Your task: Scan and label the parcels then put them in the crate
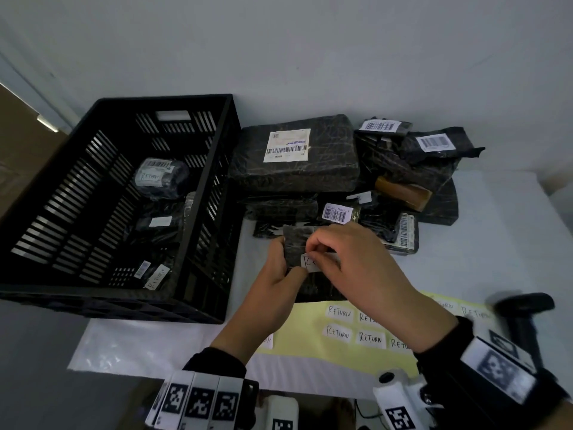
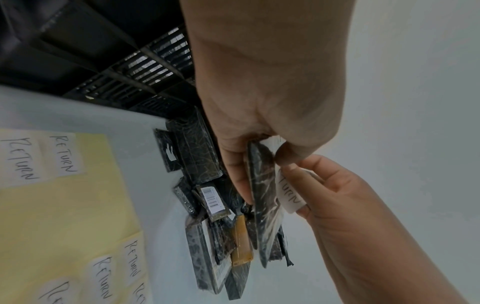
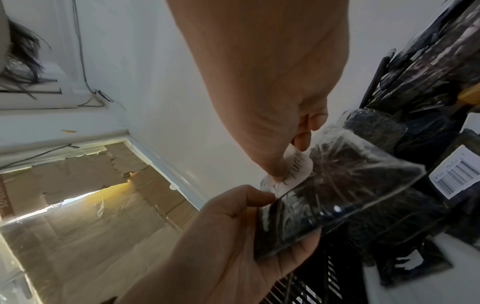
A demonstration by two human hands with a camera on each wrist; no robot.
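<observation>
I see the black crate (image 1: 198,193) on the bench (image 1: 496,243) holding three labelled parcels (maybe more, dark inside). My left hand (image 1: 273,274) grips a thin parcel (image 1: 296,243) beside it; my right hand (image 1: 350,252) pinches a RETURN label (image 1: 310,262) onto it.

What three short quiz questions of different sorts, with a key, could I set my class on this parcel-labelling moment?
1. True or false: the left hand grips the flat black parcel while the right hand pinches a RETURN sticker against it.
2. Multiple choice: the black crate holds A) nothing, B) labelled parcels, C) the handheld scanner.
3. Fill in: spare stickers wait on the ___ backing sheet.

Key: 1 true; 2 B, since a rolled parcel marked RETURN lies inside, while the handheld scanner stands on the table; 3 yellow.
</observation>
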